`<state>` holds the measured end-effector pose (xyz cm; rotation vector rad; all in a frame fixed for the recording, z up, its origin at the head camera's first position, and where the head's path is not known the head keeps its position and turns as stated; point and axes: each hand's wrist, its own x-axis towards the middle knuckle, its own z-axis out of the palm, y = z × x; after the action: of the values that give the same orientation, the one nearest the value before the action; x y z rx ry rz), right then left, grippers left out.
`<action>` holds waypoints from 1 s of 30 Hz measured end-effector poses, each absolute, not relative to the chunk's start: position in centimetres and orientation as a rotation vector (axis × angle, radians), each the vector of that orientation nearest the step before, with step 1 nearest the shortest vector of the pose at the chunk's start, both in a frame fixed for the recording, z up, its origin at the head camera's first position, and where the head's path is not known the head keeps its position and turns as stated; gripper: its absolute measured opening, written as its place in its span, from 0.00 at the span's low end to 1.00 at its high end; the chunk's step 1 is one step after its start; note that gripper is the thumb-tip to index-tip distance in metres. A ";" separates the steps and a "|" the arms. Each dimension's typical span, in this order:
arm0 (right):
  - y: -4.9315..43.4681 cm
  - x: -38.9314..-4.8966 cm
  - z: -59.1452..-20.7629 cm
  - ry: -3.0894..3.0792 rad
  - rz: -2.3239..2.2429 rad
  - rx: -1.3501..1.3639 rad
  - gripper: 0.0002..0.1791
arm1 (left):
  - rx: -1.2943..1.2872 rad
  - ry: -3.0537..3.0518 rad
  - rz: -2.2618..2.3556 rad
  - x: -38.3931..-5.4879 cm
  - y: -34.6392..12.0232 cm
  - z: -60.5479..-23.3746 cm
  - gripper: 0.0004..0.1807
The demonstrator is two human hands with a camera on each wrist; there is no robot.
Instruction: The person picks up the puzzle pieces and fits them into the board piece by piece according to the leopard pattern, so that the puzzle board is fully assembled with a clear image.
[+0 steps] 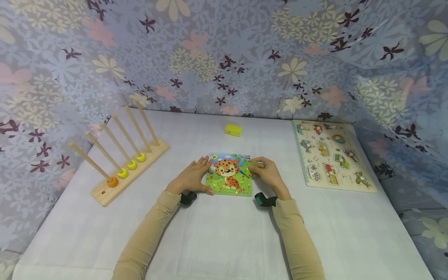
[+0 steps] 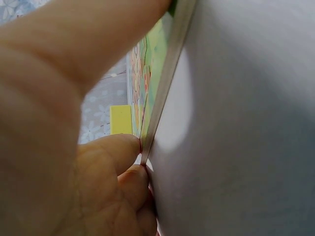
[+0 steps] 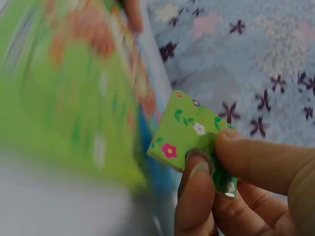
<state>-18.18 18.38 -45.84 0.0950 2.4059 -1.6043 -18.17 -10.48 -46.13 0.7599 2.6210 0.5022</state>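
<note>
A square jigsaw puzzle board (image 1: 217, 186) with a spotted leopard cub lies on the table. My left hand (image 1: 191, 177) rests along its left side, fingers extended toward the upper corner and thumb at the lower corner. Fingertips touch the board's edge (image 2: 170, 78) in the left wrist view. Over the board's right side, my right hand (image 1: 267, 173) pinches a green puzzle piece (image 3: 178, 129) with printed flowers between thumb and fingers. The piece is tilted, and a blue patch (image 3: 147, 142) shows on the board beside it.
A yellow block (image 1: 233, 130) sits behind the board. At the left stands a wooden peg rack (image 1: 131, 177) with upright rods and several yellow and orange beads. A vehicle picture puzzle board (image 1: 316, 167) lies at the right. Flowered cloth (image 1: 224, 58) hangs behind the white table.
</note>
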 end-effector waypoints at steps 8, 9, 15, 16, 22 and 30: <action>13.0 -17.7 -45.2 2.395 -1.574 -0.117 0.17 | 0.762 2.612 0.491 -18.3 -10.5 -46.4 0.63; 12.3 -17.5 -45.2 2.416 -1.543 -0.162 0.18 | 0.765 2.615 0.489 -18.3 -10.5 -46.4 0.63; 9.5 -16.7 -46.1 2.594 -1.348 -0.336 0.17 | 0.763 2.627 0.482 -18.4 -10.6 -46.0 0.62; 9.3 -16.6 -46.2 2.611 -1.338 -0.343 0.16 | 0.761 2.625 0.479 -18.4 -10.5 -46.0 0.62; 8.7 -16.3 -46.6 2.653 -1.313 -0.338 0.16 | 0.761 2.615 0.488 -18.3 -10.6 -45.9 0.62; 8.7 -16.1 -46.9 2.717 -1.260 -0.382 0.16 | 0.753 2.615 0.500 -18.3 -10.5 -45.9 0.62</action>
<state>-16.10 8.67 -46.90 -0.3816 2.7175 -1.2601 -18.26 -10.55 -45.90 0.7526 2.6145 0.5001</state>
